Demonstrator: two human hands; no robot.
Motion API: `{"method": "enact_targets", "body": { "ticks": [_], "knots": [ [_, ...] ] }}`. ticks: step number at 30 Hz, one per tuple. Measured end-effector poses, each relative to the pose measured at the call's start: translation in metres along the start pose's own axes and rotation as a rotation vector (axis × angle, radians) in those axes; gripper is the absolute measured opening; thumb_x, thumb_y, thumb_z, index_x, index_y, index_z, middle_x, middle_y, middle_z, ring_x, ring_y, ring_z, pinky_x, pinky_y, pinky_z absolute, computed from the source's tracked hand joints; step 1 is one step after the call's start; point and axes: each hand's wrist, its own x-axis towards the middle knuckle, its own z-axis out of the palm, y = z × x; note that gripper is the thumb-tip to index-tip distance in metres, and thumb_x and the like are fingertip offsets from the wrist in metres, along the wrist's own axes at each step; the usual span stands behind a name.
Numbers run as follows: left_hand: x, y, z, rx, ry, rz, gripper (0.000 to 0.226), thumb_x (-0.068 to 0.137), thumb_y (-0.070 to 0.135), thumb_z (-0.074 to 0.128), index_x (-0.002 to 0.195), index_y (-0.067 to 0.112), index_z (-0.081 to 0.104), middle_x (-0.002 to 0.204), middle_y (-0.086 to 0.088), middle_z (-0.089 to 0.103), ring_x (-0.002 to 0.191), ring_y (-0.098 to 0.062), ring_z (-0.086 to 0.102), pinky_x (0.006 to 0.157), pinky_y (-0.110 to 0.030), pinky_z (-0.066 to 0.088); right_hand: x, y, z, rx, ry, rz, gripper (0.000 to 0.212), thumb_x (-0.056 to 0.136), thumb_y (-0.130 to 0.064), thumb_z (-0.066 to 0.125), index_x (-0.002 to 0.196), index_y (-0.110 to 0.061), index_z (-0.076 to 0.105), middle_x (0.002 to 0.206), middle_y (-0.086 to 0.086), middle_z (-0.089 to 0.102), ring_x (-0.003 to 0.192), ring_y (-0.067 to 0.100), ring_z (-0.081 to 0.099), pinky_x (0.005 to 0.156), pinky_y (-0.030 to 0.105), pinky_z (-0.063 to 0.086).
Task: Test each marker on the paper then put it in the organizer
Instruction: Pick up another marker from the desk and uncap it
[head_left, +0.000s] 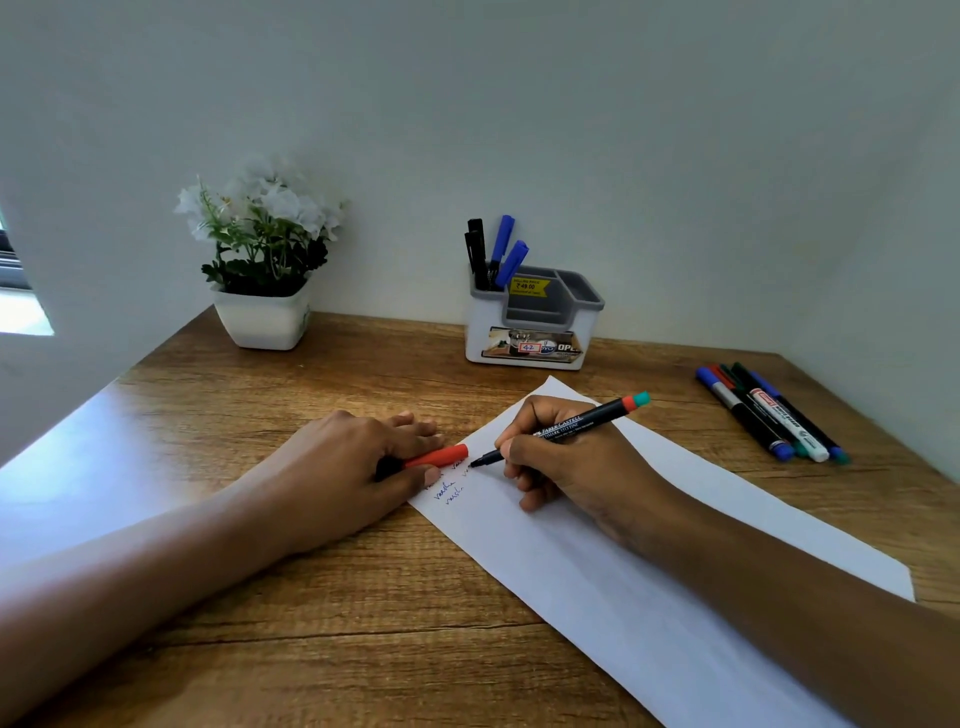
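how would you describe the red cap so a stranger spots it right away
Start at the white paper on the wooden desk. At its near-left corner, the left hand pins the red cap beside the handwriting. It is the only loose cap, short and bright red.

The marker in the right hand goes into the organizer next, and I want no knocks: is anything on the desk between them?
Nothing visible stands between. The marker in the right hand has bare desk and the paper's far corner ahead of the organizer. The loose markers lie off right, the plant far left.
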Motion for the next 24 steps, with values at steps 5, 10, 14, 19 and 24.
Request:
{"method": "enact_targets", "body": {
  "ticks": [5, 10, 14, 19, 24],
  "knots": [
    [-0.0005, 0.0000, -0.0007, 0.003, -0.005, 0.002, 0.042, 0.092, 0.048, 0.045, 0.134, 0.045, 0.041, 0.142, 0.027, 0.036, 0.133, 0.009, 0.027, 0.112, -0.020, 0.022, -0.0001, 0.0008, -0.0007, 0.013, 0.005, 0.004, 0.009, 0.084, -0.003, 0.061, 0.076, -0.006, 0.064, 0.062, 0.006, 0.063, 0.055, 0.012, 0.058, 0.053, 0.027, 0.056],
    [-0.0003, 0.0005, -0.0008, -0.003, -0.005, -0.002, 0.042, 0.092, 0.047, 0.045, 0.133, 0.045, 0.041, 0.141, 0.027, 0.037, 0.132, 0.010, 0.027, 0.112, -0.019, 0.022, 0.0003, 0.0008, -0.0005, 0.006, 0.014, 0.008, 0.007, 0.084, -0.004, 0.061, 0.077, -0.005, 0.063, 0.062, 0.006, 0.064, 0.055, 0.011, 0.058, 0.054, 0.029, 0.057],
    [0.0003, 0.0008, -0.0015, -0.001, -0.021, -0.016, 0.042, 0.092, 0.047, 0.045, 0.134, 0.045, 0.040, 0.141, 0.028, 0.037, 0.132, 0.010, 0.027, 0.111, -0.019, 0.022, 0.0008, 0.0016, -0.0007, 0.027, 0.015, 0.006, 0.007, 0.085, -0.005, 0.062, 0.079, -0.005, 0.063, 0.063, 0.006, 0.065, 0.057, 0.012, 0.060, 0.054, 0.028, 0.057],
    [0.0005, 0.0017, -0.0023, 0.008, -0.028, -0.026, 0.044, 0.092, 0.047, 0.045, 0.136, 0.043, 0.040, 0.142, 0.025, 0.037, 0.134, 0.008, 0.028, 0.113, -0.021, 0.023, 0.0021, 0.0021, -0.0015, 0.015, 0.015, 0.014, 0.013, 0.085, -0.005, 0.062, 0.073, -0.010, 0.063, 0.064, 0.006, 0.065, 0.057, 0.012, 0.060, 0.055, 0.030, 0.057],
    [-0.0002, 0.0015, -0.0019, -0.014, -0.026, -0.022, 0.042, 0.092, 0.046, 0.046, 0.134, 0.044, 0.042, 0.141, 0.025, 0.038, 0.131, 0.010, 0.027, 0.115, -0.023, 0.024, 0.0017, 0.0020, -0.0010, 0.024, 0.030, 0.008, 0.012, 0.084, -0.003, 0.060, 0.073, -0.008, 0.062, 0.064, 0.007, 0.062, 0.056, 0.012, 0.057, 0.054, 0.031, 0.056]
  ]
}}
